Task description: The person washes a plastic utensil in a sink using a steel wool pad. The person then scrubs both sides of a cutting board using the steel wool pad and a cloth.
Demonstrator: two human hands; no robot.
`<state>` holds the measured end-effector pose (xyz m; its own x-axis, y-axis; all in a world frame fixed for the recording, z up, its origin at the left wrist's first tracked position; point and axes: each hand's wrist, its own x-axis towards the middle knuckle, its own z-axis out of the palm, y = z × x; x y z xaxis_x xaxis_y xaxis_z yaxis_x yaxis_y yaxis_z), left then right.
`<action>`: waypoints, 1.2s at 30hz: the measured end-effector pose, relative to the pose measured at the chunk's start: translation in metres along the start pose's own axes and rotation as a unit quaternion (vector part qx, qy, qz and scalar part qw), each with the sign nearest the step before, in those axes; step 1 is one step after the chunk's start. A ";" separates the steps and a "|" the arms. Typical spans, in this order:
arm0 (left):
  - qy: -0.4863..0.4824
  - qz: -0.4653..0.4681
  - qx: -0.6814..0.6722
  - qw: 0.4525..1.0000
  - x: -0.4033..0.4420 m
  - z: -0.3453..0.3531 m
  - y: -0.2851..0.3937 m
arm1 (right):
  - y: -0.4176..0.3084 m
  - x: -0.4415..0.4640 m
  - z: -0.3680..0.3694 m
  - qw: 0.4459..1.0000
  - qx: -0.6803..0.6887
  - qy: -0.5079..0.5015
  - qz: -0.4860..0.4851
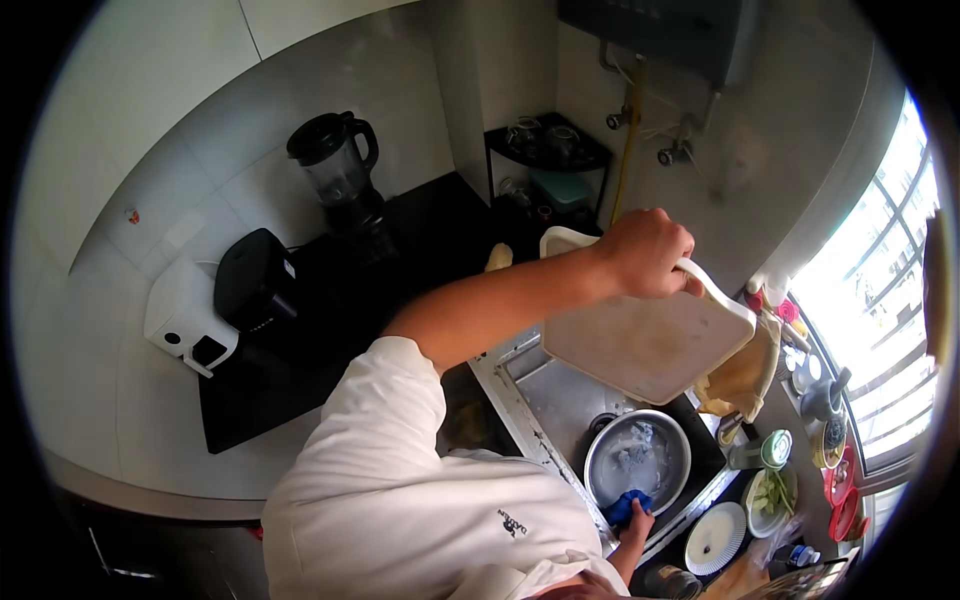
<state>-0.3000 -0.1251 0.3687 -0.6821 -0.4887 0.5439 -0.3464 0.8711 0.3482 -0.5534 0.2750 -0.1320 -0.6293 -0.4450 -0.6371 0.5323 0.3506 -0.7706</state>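
Observation:
My left hand point(650, 252) is raised above the sink, its fingers closed round the handle of a pale cutting board point(640, 345). The board hangs tilted over the sink point(560, 385), its broad stained face in view. Lower down, my right hand point(638, 518) holds a bunched blue cloth point(625, 507) at the near rim of a round metal pan point(606, 455). Some whitish foam or water shows inside the pan, which sits in the sink.
A blender point(335, 165), a black appliance point(256, 280) and a white appliance point(190, 315) stand on the left counter. A corner shelf point(548, 150) is behind. Right of the sink are a white plate point(715, 538), a bowl of greens point(770, 500) and a jar point(672, 582).

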 end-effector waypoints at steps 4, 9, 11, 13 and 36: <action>-0.001 0.020 -0.001 1.000 -0.003 -0.005 0.000 | -0.009 -0.005 0.004 1.000 -0.008 -0.002 0.001; 0.016 0.017 -0.003 1.000 -0.006 -0.008 0.002 | -0.006 0.005 0.004 1.000 -0.006 0.007 0.000; 0.041 0.033 -0.010 0.999 -0.008 -0.007 0.000 | -0.008 0.003 0.007 1.000 0.009 -0.010 -0.005; 0.047 0.045 -0.009 0.998 -0.009 -0.011 -0.001 | -0.006 0.007 0.005 0.999 0.015 -0.032 -0.007; 0.066 -0.035 -0.013 0.997 -0.026 -0.025 0.026 | 0.010 0.043 0.023 0.985 -0.084 0.087 -0.121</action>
<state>-0.2751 -0.0910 0.3825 -0.5653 -0.5525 0.6125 -0.3726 0.8335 0.4080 -0.5626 0.2405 -0.1671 -0.8213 -0.3899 -0.4164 0.2629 0.3891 -0.8829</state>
